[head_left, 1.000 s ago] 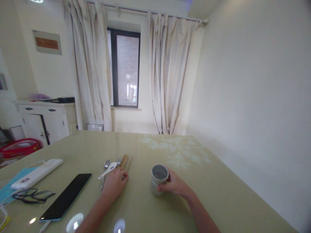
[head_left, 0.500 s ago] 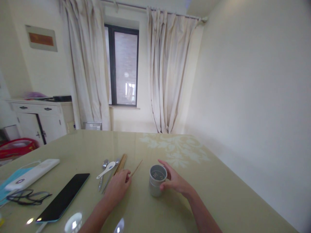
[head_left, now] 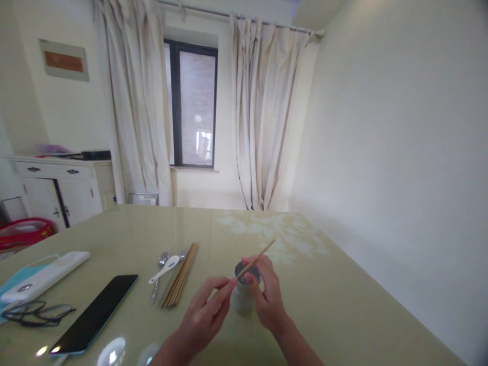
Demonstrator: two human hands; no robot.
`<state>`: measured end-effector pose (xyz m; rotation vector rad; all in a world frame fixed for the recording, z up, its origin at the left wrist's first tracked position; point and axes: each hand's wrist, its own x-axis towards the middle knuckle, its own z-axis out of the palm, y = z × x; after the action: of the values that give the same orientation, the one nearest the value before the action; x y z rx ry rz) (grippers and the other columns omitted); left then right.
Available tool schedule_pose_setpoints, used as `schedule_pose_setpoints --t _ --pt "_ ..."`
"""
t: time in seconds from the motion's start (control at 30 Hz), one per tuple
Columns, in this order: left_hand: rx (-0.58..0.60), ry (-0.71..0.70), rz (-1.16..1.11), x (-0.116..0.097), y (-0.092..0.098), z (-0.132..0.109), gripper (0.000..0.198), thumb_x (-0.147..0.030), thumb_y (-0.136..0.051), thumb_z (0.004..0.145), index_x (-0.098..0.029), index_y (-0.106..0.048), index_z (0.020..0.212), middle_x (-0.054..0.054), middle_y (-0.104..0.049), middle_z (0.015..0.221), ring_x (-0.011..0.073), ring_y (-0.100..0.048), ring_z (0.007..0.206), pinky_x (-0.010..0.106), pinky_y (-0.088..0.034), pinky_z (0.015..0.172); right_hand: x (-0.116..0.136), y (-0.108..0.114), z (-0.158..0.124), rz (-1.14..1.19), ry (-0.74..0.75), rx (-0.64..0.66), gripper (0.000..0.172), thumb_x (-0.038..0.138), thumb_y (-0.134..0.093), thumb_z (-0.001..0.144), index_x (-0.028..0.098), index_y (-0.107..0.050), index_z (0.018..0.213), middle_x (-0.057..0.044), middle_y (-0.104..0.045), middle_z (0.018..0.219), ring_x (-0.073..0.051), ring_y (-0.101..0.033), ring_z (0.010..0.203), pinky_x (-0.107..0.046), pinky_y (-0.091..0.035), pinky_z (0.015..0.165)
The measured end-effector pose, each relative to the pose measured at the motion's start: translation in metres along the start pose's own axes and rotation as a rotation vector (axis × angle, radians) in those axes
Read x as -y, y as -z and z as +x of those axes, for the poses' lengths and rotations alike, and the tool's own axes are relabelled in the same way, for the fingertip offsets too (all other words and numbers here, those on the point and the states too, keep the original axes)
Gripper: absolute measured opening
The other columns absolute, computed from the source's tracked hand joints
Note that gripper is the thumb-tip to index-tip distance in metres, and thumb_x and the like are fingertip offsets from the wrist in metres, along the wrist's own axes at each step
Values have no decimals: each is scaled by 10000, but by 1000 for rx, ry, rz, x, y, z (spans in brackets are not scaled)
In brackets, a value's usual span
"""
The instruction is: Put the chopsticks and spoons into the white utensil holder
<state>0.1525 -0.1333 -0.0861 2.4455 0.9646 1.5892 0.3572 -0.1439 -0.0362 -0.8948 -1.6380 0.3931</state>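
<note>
My left hand (head_left: 208, 307) pinches one end of a wooden chopstick (head_left: 265, 249), which slants up to the right over a grey cylindrical holder (head_left: 242, 300) with holes in its bottom. Around the middle of that chopstick, my right hand (head_left: 269, 295) closes its thumb and fingers, right above the holder's rim. The holder stands upright on the table, partly covered by both hands. To the left lies a bundle of several chopsticks (head_left: 181, 279), beside a white spoon (head_left: 163, 269) and metal spoons (head_left: 163, 259).
On the glossy table (head_left: 324, 305), a black-screened phone (head_left: 95, 312), eyeglasses (head_left: 38, 312), a white power strip-like block (head_left: 48, 277) and a blue mask (head_left: 19, 284) lie at the left. A wall (head_left: 400, 178) runs along the right side.
My left hand has moved right, away from the bundle, carrying one chopstick over the holder. My right hand has shifted from the holder's side to the chopstick above its rim.
</note>
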Motion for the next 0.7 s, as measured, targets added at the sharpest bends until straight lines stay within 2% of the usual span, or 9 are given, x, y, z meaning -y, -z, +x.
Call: schedule_pose_setpoints --t 0.1,0.2,0.3,0.4,0.47,0.5,0.6,0.7 --pt "91 3 -66 -1 -11 -10 389 -251 -491 1075 -315 -699 1397 101 -760 1191 201 -733 1129 294 -588 1031 4 -9 1 177 -142 -29 408 594 -530 1049 244 -734 1002 -84 -710 949 -267 -651 907 -386 -533 839" --pt "62 152 -109 1 -16 -9 435 -354 -594 1036 -301 -631 1466 134 -698 1345 266 -687 1243 391 -578 1085 -2 -7 10 351 -263 -213 442 649 -592 1000 235 -679 873 -45 -659 813 -225 -611 783 -334 -521 739" --pt "39 312 -180 4 -23 -4 729 -472 -729 937 -276 -460 1586 187 -523 1570 354 -566 1401 525 -532 1135 -16 8 22 417 -297 -488 455 676 -620 968 232 -639 868 -32 -620 799 -200 -567 729 -311 -501 682" --pt "97 412 -338 6 -34 2 1001 -507 -791 867 -259 -250 1672 213 -400 1668 391 -465 1493 588 -482 1160 -30 23 31 382 -300 -595 472 692 -624 955 225 -633 886 -24 -617 776 -181 -539 667 -291 -461 609" --pt "178 486 -454 5 -41 6 1074 -482 -808 849 -234 -183 1688 219 -469 1627 377 -498 1470 577 -452 1183 -37 26 32 337 -315 -548 502 715 -640 933 215 -667 892 -21 -623 747 -184 -546 655 -293 -451 594" --pt "228 514 -503 4 -43 9 1040 -461 -806 852 -222 -222 1678 211 -524 1588 362 -533 1440 553 -447 1189 -40 26 32 309 -328 -490 521 729 -650 918 210 -696 896 -20 -623 731 -191 -555 657 -300 -451 593" --pt "337 539 -577 1 -43 16 757 -398 -796 857 -213 -503 1529 166 -639 1484 324 -614 1346 464 -480 1156 -45 17 28 210 -366 -273 576 764 -675 876 202 -794 908 -35 -645 723 -222 -591 696 -327 -467 625" --pt "395 561 -592 -1 -36 18 653 -346 -833 803 -217 -617 1405 131 -701 1402 313 -651 1278 435 -517 1105 -47 9 24 155 -366 -130 602 780 -662 876 211 -855 904 -69 -692 832 -248 -645 788 -350 -504 704"
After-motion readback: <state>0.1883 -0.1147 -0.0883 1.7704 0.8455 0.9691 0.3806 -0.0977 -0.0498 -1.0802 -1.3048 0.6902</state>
